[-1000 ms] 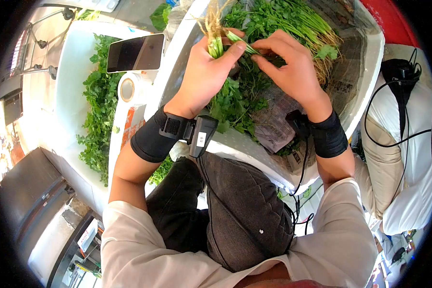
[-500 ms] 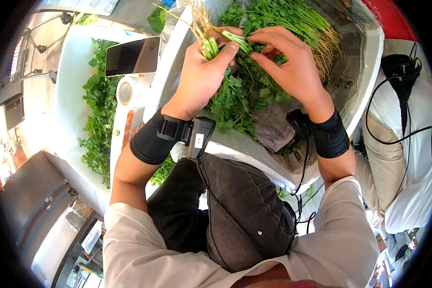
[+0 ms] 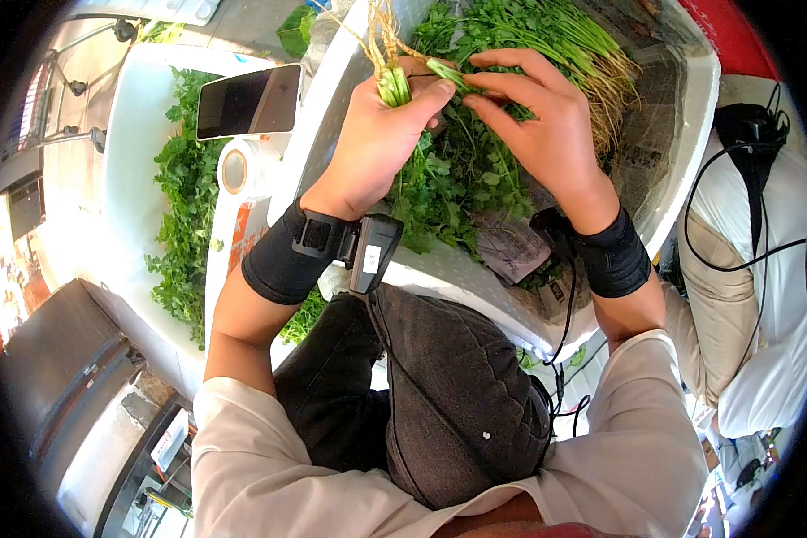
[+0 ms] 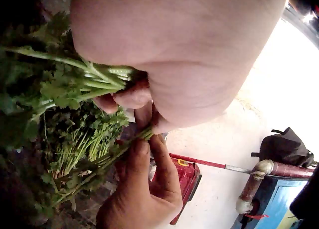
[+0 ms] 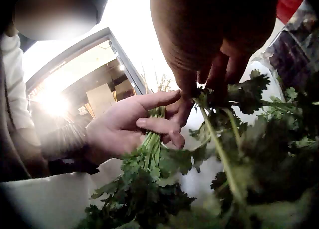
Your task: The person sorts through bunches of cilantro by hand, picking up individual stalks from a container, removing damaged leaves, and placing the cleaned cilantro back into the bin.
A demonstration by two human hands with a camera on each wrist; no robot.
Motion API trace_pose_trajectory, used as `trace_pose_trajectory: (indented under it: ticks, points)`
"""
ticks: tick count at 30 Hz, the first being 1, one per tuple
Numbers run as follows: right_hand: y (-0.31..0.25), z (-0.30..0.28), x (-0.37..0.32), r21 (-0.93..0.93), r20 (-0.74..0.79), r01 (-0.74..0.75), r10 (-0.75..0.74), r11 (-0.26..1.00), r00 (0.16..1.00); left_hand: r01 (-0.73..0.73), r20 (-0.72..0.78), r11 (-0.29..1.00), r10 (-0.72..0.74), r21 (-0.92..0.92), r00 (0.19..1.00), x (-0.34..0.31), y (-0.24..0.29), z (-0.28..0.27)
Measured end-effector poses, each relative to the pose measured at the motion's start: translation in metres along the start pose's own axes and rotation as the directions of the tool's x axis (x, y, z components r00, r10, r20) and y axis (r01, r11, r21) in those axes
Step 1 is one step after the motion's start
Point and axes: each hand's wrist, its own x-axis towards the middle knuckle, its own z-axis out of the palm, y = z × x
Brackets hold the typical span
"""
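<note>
In the head view my left hand [image 3: 372,134] grips a bunch of coriander [image 3: 392,87], its pale roots [image 3: 383,36] pointing up past the fingers. The thumb and forefinger of the same hand pinch a separate coriander stalk [image 3: 446,73]. My right hand [image 3: 547,125] pinches this stalk just below, thumb and forefinger close to the left thumb. The left wrist view shows the bunch's stems [image 4: 107,79] coming out under the left palm. Leaves of the bunch [image 5: 144,189] hang below the left hand in the right wrist view, with other leaves close beneath my right hand.
A white foam box [image 3: 698,161] before me holds more rooted coriander [image 3: 547,40] on newspaper [image 3: 511,247]. Left of it stands another white box [image 3: 130,134] with leafy greens [image 3: 188,206]. A phone [image 3: 249,101] and a white roll [image 3: 235,170] sit between them.
My left hand has shifted slightly left with the bunch. The right fingers have moved along the stalk and are more spread, and leaves below the right hand have swung out over the newspaper.
</note>
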Motion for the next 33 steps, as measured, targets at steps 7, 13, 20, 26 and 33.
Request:
trace_pose_trajectory:
  ticks: [7, 13, 20, 26, 33]
  points:
    - [0.006, -0.003, -0.001, 0.113, 0.109, -0.200, 0.188, 0.973, 0.976, -0.023, -0.027, 0.993, 0.026, 0.118, 0.999, 0.002, -0.007, -0.002]
    - [0.009, -0.006, -0.002, 0.202, 0.193, -0.210, 0.172, 0.957, 0.966, -0.026, -0.032, 0.975, 0.034, 0.219, 0.999, 0.001, -0.005, -0.004]
    - [0.009, -0.003, -0.004, 0.341, 0.254, -0.305, 0.225, 0.889, 0.941, -0.004, -0.072, 0.981, 0.018, 0.195, 0.997, 0.002, -0.004, -0.003]
    - [0.013, -0.003, -0.006, 0.313, 0.288, -0.284, 0.194, 0.906, 0.938, -0.066, -0.037, 0.975, 0.075, 0.214, 0.996, 0.002, -0.007, -0.002]
    - [0.020, -0.017, -0.003, 0.280, 0.398, -0.344, 0.217, 0.896, 0.891, 0.000, 0.032, 0.959, -0.010, 0.282, 0.999, 0.002, -0.009, -0.005]
